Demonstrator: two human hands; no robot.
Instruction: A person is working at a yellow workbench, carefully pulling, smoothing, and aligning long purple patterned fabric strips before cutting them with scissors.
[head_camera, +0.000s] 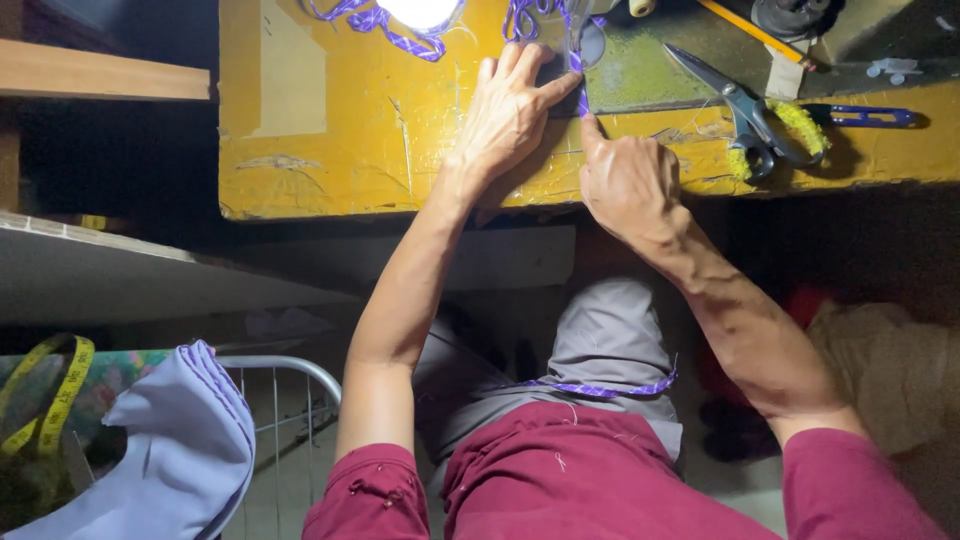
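Maroon sleeves closest to camera, both arms reaching up to yellow tabletop (330, 130). Left hand (507, 112) flat, fingers spread, pressing purple patterned strip (578, 75) down. Right hand (628, 180) mostly curled, index finger extended onto the strip just beside the left; pinch or press, can't tell. Scissors (745, 110) lie right of right hand.

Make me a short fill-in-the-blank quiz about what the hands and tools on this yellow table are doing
1. Both hands, the left hand and the right hand, press a purple patterned ____ onto the table.
2. The scissors lie to the ____ of the right hand.
3. The measuring tape at lower left is ____ in colour.

Missing words: ribbon; right; yellow
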